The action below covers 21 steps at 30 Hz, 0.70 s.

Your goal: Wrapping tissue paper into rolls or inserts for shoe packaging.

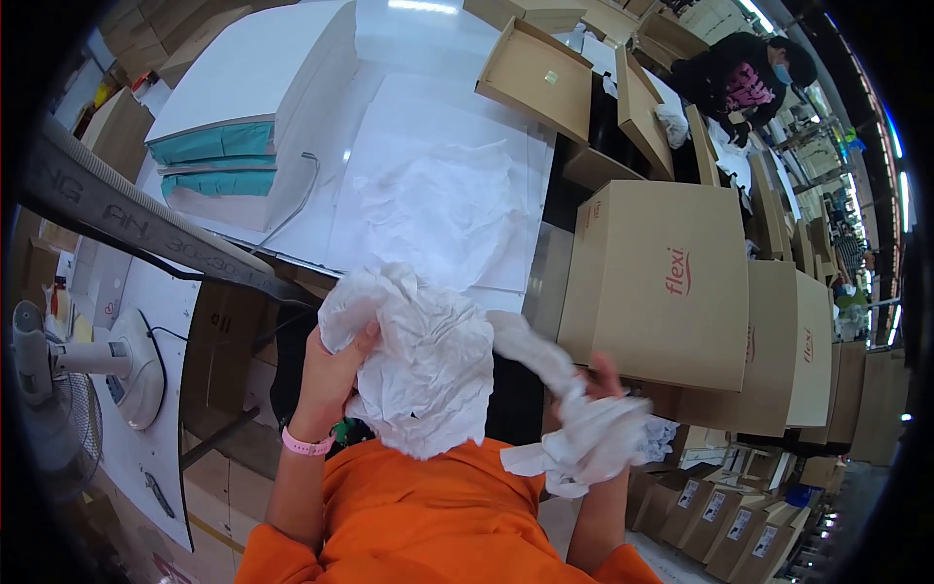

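While the large, crumpled white tissue-paper bunch (pixel 428 360) is being handled: light, even finger pressure is probably serving best, because thin sheets are likely tearing under hard pinching.
Bunch's place: it is hanging at the near edge of the white, smooth-topped table (pixel 418 44).
Left hand (pixel 334 375): the thumb is pressing the bunch's left side, closing narrowly on it; the fingers behind are hiding.
Twisted white tissue-paper length (pixel 589 438): it is trailing past the table's near right corner.
Right hand (pixel 605 375): fingertips are showing beyond this length, but paper is covering the palm, so whether they are gripping cannot be told.
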Motion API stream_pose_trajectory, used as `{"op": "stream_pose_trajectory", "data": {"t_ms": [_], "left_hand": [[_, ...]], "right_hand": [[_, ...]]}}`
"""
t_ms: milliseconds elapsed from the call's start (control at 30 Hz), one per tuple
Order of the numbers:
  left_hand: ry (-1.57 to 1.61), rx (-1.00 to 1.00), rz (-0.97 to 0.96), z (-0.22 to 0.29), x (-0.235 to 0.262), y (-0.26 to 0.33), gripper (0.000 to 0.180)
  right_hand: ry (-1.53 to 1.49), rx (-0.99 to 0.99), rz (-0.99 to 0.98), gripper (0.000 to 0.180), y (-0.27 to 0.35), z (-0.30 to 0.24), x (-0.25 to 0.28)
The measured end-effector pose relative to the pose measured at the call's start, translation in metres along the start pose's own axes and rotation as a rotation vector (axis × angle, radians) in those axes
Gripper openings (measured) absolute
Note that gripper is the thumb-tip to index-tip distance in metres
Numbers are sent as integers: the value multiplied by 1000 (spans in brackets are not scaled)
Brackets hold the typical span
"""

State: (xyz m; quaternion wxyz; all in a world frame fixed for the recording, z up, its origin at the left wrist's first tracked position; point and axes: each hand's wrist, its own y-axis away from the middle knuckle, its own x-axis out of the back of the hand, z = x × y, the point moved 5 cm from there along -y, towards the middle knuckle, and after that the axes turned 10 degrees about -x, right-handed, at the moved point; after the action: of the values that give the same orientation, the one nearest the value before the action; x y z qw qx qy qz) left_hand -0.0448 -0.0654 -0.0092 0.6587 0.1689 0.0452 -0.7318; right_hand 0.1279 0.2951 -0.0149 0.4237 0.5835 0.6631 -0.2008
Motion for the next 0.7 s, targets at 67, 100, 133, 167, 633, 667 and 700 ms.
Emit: {"op": "stream_pose_trajectory", "data": {"t_ms": [67, 100, 133, 167, 633, 667, 700], "left_hand": [[-61, 6, -23, -13, 11, 4, 44], [-114, 7, -62, -17, 10, 5, 44], [-116, 7, -66, -22, 10, 6, 44], [-210, -3, -119, -26, 8, 7, 44], [-42, 29, -558, -27, -44, 59, 91], [-15, 109, -454, -28, -48, 59, 85], [-14, 110, -455, -30, -47, 57, 85]], "right_hand": [[-351, 156, -258, 68, -21, -31, -68], [-347, 167, -254, 68, -24, -31, -82], [-201, 310, -23, 71, -25, -35, -80], [-52, 447, 208, 74, -22, -40, -76], [843, 69, 320, 86, -101, 51, -103], [917, 84, 335, 71, -102, 50, -105], [991, 101, 351, 57, -102, 49, -106]]}}
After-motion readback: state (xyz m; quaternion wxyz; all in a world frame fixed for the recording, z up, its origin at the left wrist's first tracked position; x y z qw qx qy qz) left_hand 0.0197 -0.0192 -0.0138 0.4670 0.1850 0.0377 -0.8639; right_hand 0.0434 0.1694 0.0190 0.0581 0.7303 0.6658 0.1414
